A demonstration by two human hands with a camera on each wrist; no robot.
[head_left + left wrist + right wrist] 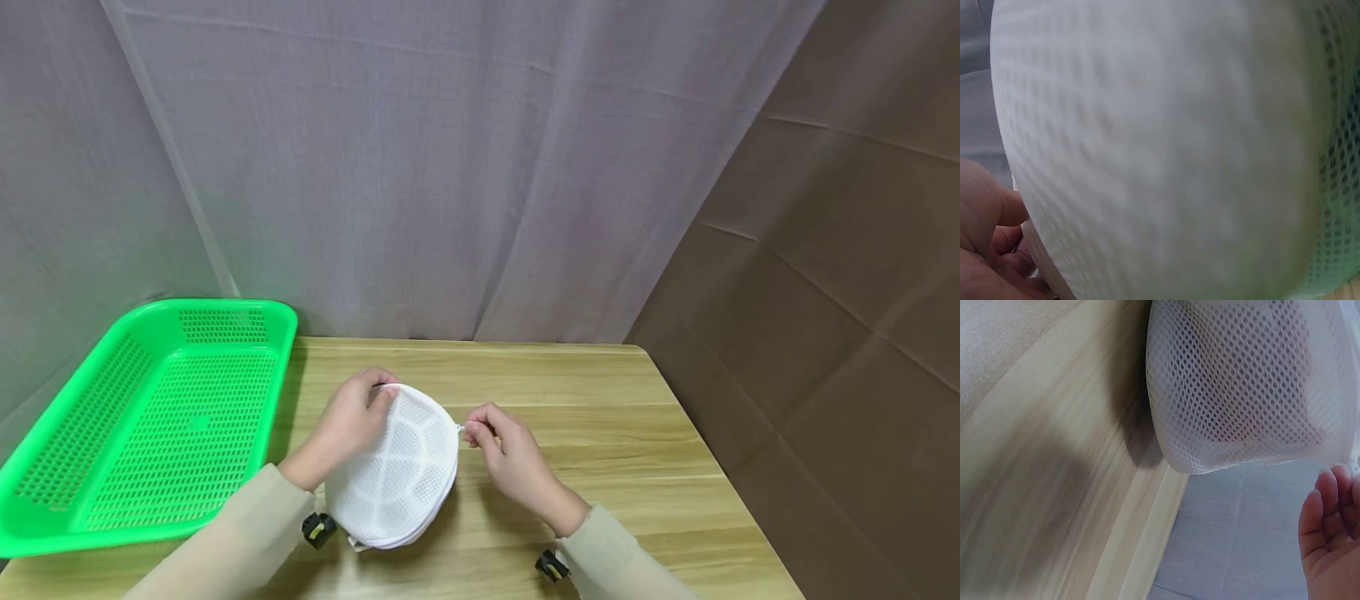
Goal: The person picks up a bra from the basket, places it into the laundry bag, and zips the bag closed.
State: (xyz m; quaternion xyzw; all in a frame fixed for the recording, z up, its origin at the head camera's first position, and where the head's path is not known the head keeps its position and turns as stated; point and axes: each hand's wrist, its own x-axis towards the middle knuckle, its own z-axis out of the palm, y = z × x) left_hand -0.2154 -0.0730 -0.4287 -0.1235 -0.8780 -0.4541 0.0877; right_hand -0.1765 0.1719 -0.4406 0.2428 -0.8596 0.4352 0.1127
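Note:
A round white mesh laundry bag [397,467] stands over the table in front of me, its lid tilted toward the head view. My left hand [358,417] grips its upper left rim, thumb on the lid. At the right edge my right hand [510,454] pinches the small white zipper pull [461,428] between thumb and finger. The left wrist view is mostly filled by the blurred mesh bag [1147,144], with the hand [985,231] at its edge. Through the bag's side [1241,381] in the right wrist view, something darker shows inside, its kind hidden by the mesh.
A large green plastic basket [283,367] with perforated walls and floor stands left of the bag on the wooden table [600,383]. Grey cloth [420,183] hangs behind the table's far edge. A brown covering [847,333] borders the right side.

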